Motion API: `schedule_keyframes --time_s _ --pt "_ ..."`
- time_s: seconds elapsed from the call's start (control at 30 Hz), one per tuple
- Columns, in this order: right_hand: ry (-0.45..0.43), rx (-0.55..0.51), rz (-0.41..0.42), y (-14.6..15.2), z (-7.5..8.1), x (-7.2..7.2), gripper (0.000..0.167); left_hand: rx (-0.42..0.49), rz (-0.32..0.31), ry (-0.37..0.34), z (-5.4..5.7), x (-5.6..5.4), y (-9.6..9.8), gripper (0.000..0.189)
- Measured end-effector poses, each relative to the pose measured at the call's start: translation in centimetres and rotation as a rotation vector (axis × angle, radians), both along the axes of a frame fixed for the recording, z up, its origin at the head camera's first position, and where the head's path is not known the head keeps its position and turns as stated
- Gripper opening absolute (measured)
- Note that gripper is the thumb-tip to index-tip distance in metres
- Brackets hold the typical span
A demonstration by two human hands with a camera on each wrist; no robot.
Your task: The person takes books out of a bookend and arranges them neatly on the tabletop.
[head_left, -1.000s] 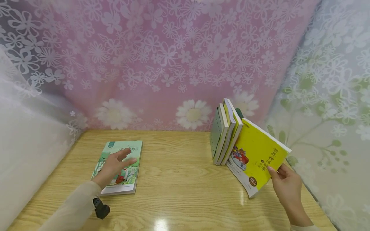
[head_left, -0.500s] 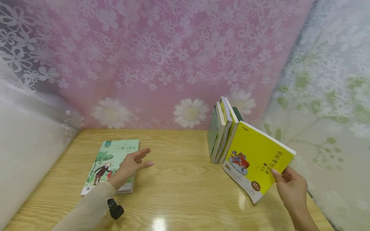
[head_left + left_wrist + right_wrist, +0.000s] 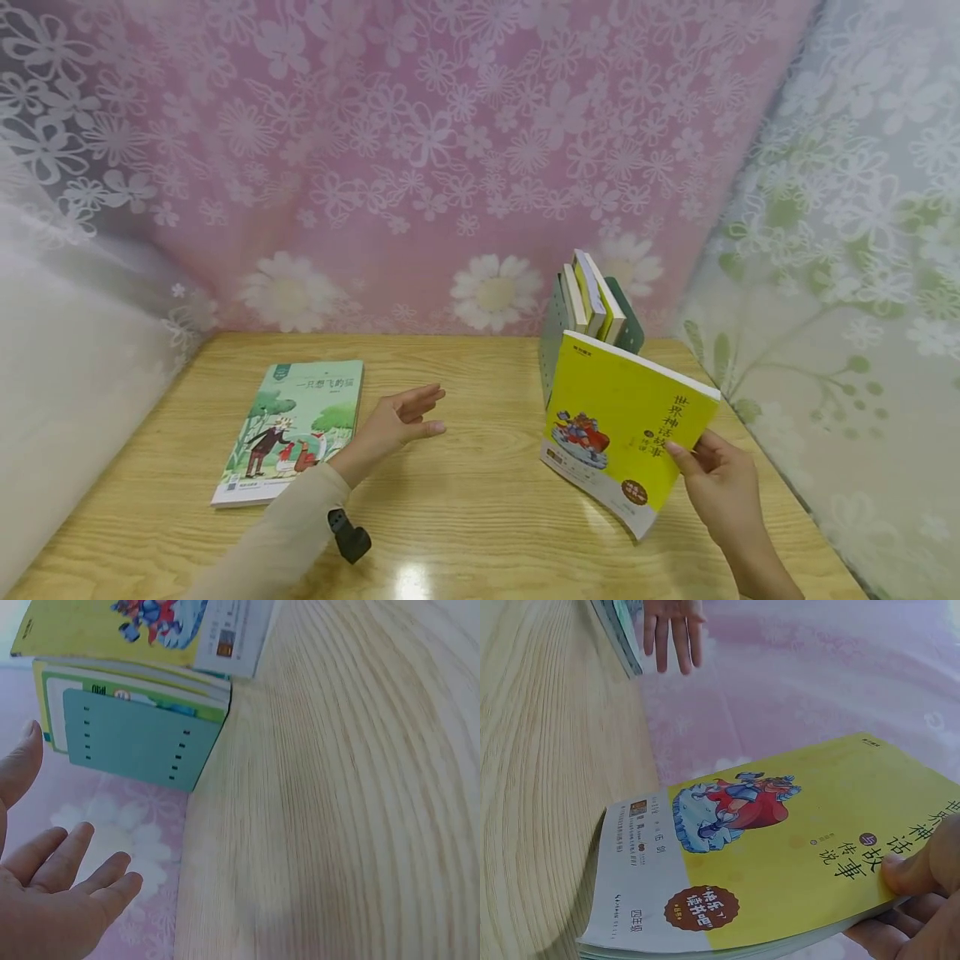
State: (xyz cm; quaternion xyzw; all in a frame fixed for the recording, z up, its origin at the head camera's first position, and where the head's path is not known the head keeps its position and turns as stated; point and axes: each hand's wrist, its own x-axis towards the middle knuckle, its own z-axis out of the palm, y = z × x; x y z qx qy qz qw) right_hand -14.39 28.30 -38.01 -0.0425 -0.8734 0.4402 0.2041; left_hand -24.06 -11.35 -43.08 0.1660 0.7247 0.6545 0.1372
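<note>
A yellow paperback book point(image 3: 622, 417) with a cartoon figure on its cover is gripped at its right edge by my right hand point(image 3: 720, 483), thumb on the front cover and fingers behind. It is held tilted in front of the green bookend point(image 3: 553, 350) and the books point(image 3: 600, 292) standing in it, hiding their lower part. My left hand point(image 3: 393, 425) hovers over the table between the two groups of books, fingers extended and holding nothing. A green paperback book point(image 3: 300, 417) lies flat to its left, cover up. In the left wrist view, the fingers point(image 3: 67, 862) are spread before the bookend.
The wooden table point(image 3: 465, 517) runs back to a pink flowered curtain point(image 3: 420, 167). Pale flowered sheets hang along the left point(image 3: 75, 350) and right point(image 3: 847, 292) sides. A black device point(image 3: 349, 537) is worn on the left wrist.
The yellow book has come away from the standing books, moving left and toward me in my right hand. My left hand has moved right, off the green book.
</note>
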Motion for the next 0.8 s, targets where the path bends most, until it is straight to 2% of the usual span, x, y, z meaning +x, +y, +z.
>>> schedule_keyframes --time_s 0.33,0.57,0.8 --pt "0.006 -0.090 0.198 -2.9 0.0 -1.1 0.028 0.033 -0.041 0.003 -0.1 0.4 3.0 0.068" --pt "-0.006 -0.169 0.300 -4.9 0.2 -2.0 0.026 0.033 -0.037 0.023 -0.5 1.0 3.4 0.067" --pt "-0.023 -0.238 0.383 -6.5 0.5 -2.8 0.027 0.048 -0.025 -0.018 -0.8 1.3 3.1 0.065"
